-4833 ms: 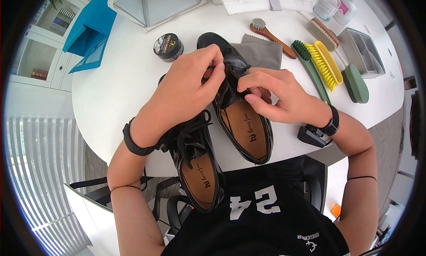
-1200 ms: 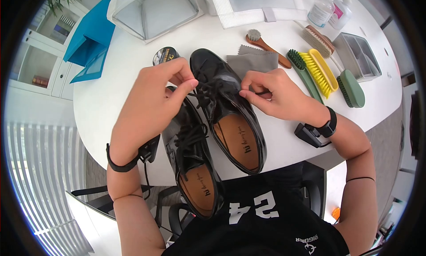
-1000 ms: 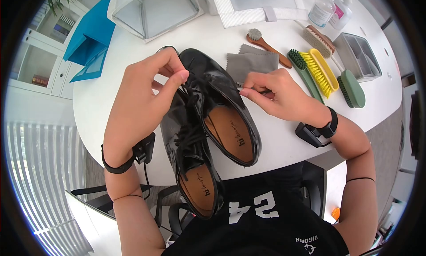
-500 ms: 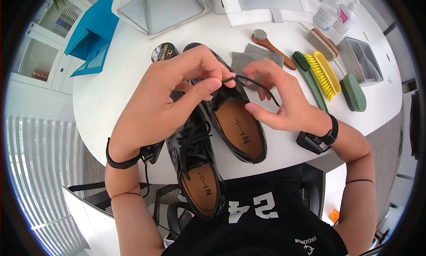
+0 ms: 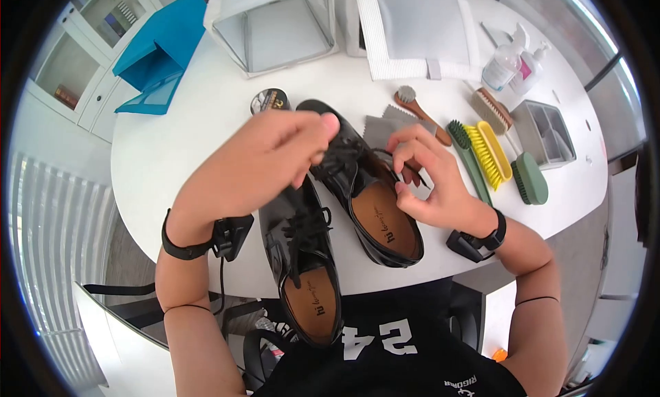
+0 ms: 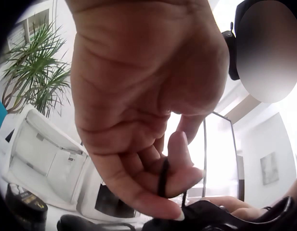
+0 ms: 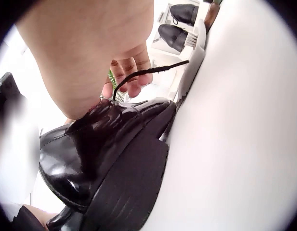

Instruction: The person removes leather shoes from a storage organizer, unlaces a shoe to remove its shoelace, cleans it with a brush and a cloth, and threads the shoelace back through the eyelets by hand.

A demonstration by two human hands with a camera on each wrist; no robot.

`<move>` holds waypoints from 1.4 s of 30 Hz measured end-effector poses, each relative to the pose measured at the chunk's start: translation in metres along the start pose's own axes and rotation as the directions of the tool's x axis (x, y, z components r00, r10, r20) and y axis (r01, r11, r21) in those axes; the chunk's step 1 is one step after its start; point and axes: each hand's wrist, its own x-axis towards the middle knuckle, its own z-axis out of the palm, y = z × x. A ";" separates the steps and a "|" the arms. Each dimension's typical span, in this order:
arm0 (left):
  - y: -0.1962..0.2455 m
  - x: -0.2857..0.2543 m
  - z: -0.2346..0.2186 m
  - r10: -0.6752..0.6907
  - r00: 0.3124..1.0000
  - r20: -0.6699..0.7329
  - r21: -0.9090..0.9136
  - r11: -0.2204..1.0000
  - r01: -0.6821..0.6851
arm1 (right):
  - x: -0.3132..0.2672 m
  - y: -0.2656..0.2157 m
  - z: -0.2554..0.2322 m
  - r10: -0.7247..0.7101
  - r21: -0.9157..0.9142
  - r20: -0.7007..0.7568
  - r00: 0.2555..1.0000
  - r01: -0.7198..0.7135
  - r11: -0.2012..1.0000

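Note:
Two black patent lace-up shoes with tan insoles lie side by side. My left hand [image 5: 254, 160] is over the toe end of the right-hand shoe [image 5: 387, 222]; in the left wrist view its thumb and fingers pinch a black shoelace [image 6: 163, 177]. At that shoe's right side is my right hand [image 5: 440, 191], fingers loosely bent and thumb by the collar. Another lace end [image 7: 151, 70] sticks out free in front of those fingers in the right wrist view. Nearer my body, the left-hand shoe [image 5: 278, 215] has its lace tied, its heel reaching past the table edge.
A round tin [image 5: 270, 100] stands beyond my left hand. Grey cloths [image 5: 380, 129], a wooden-handled brush [image 5: 423, 115], green and yellow brushes [image 5: 488, 153] and a clear organizer [image 5: 546, 132] lie to the right. Pump bottles [image 5: 503, 67], white fabric bins [image 5: 275, 36] and a blue folder [image 5: 161, 53] stand farther back.
Half a second ago a lace ran from my left fingertips across toward the right hand. Now the left hand has drawn away leftward, and that lace end hangs by the right fingers.

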 end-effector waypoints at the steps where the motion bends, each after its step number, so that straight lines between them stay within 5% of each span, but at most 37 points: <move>1: 0.005 -0.003 0.002 -0.059 0.998 0.015 0.117 0.991 0.057 | 0.000 -0.002 0.001 0.017 0.011 0.005 1.000 -0.017 1.000; 4: 0.012 -0.010 0.005 -0.089 0.996 -0.018 0.277 0.957 0.091 | 0.001 -0.003 0.003 0.007 0.012 0.023 1.000 -0.008 1.000; 6: 0.001 -0.006 0.004 0.009 0.992 0.129 0.412 0.909 -0.062 | 0.001 -0.001 0.005 0.016 0.018 0.032 0.999 -0.016 1.000; 8: 0.003 -0.007 0.003 0.067 0.990 0.120 0.376 0.920 -0.108 | 0.001 -0.001 0.007 0.011 0.030 0.022 1.000 -0.012 0.999; 10: 0.013 -0.010 0.001 -0.041 0.997 0.059 0.152 0.988 0.032 | 0.001 -0.002 0.007 0.015 0.028 0.022 1.000 -0.016 0.999; 18: -0.005 0.000 -0.012 0.161 0.986 -0.034 -0.125 0.979 -0.164 | 0.001 0.003 0.009 -0.002 0.025 0.000 1.000 0.002 1.000; 24: -0.002 0.007 -0.012 0.199 0.937 -0.286 -0.226 0.936 -0.268 | -0.002 0.007 0.009 -0.025 0.035 -0.044 0.999 0.027 0.999; 28: -0.002 0.007 -0.014 0.121 0.976 -0.182 -0.190 0.969 -0.156 | -0.004 0.007 0.009 -0.029 0.031 -0.058 0.998 0.031 0.999; 31: 0.020 0.000 -0.007 -0.158 0.972 0.173 0.141 0.981 0.134 | -0.004 0.006 0.010 -0.023 0.024 -0.077 0.997 0.025 0.999; 36: 0.013 -0.002 0.002 -0.096 0.962 0.256 0.187 0.981 0.048 | -0.005 0.004 0.010 -0.008 0.015 -0.112 0.994 0.010 1.000; 38: 0.009 -0.004 0.007 0.044 0.996 -0.078 -0.007 0.999 -0.045 | -0.006 0.004 0.010 0.003 0.027 -0.108 0.994 0.000 1.000; 42: 0.009 -0.003 0.002 0.101 0.987 -0.121 -0.085 0.990 -0.112 | -0.007 0.008 0.010 0.020 0.051 -0.105 0.994 -0.015 0.999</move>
